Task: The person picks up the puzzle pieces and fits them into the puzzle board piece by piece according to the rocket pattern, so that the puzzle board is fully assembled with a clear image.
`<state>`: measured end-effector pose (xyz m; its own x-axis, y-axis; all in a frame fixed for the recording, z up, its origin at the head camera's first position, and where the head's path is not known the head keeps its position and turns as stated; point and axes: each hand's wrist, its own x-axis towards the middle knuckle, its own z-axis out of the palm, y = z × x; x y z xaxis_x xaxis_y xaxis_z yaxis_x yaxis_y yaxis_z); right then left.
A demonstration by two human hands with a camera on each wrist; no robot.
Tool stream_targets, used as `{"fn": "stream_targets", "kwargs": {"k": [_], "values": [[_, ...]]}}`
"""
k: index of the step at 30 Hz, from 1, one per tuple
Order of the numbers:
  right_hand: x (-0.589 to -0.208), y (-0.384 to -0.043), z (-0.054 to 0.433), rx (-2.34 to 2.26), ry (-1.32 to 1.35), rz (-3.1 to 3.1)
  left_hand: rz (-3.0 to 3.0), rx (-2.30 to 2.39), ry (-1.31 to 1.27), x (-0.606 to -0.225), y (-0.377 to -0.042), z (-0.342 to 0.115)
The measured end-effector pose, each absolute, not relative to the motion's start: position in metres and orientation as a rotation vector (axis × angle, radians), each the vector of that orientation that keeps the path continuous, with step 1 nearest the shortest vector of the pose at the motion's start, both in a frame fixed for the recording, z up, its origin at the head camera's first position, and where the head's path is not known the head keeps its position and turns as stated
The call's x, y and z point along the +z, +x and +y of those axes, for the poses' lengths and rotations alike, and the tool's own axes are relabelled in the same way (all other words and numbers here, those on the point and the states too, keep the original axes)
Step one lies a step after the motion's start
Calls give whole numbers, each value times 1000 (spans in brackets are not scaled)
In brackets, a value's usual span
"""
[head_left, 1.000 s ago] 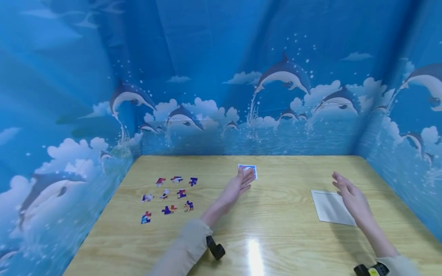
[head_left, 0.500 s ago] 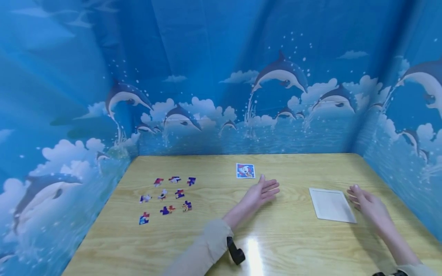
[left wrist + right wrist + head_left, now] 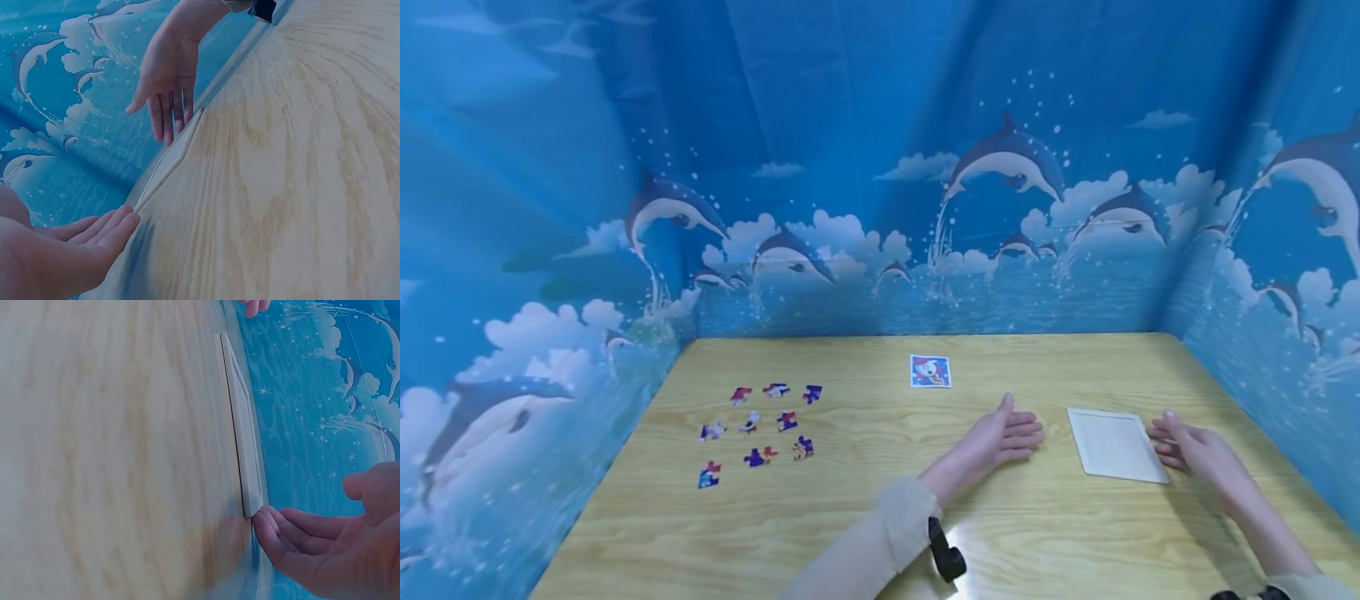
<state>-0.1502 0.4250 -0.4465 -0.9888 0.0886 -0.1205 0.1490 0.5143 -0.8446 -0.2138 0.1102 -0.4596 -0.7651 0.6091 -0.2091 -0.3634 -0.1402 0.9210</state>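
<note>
A flat white puzzle tray (image 3: pixel 1116 447) with a raised rim lies on the right of the table. To its left is my left hand (image 3: pixel 992 442), fingers straight and thumb up, a gap away from the rim in the head view. My right hand (image 3: pixel 1198 457) is at the tray's right edge, its fingers gently bent. In the right wrist view, the right fingertips (image 3: pixel 265 515) meet or nearly meet the end of the tray (image 3: pixel 245 425); contact is hard to tell. Neither hand holds anything. The left wrist view shows the tray (image 3: pixel 170 161) between both hands.
Several loose jigsaw pieces (image 3: pixel 787 420) lie spread in rough rows on the left of the wooden table (image 3: pixel 865 475). A small square picture card (image 3: pixel 930 372) with a white cartoon figure lies near the back. A blue dolphin-print curtain (image 3: pixel 850 167) walls the table's back and sides.
My left hand has moved right, from over the picture card toward the tray. My right hand has shifted from above the tray to its right edge, uncovering it.
</note>
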Motion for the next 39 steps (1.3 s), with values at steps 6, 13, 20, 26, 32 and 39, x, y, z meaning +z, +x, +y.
{"fn": "stream_targets", "kwargs": {"k": [6, 13, 20, 26, 32, 39], "values": [[-448, -152, 421, -1519, 211, 2655, 1492, 1942, 257, -463, -210, 117], [-448, -154, 412, -1486, 169, 2663, 1508, 1957, 221, -464, -210, 121], [-448, -156, 397, -1510, 147, 2631, 1535, 1961, 182, -464, -210, 125], [-446, -158, 387, -1534, 119, 2605, 1550, 1980, 158, -464, -210, 126], [-447, -162, 382, -1547, 119, 2603, 1585, 1991, 133, -462, -210, 122], [-447, -165, 376, -1536, 136, 2589, 1593, 1985, 131, -462, -212, 116]]}}
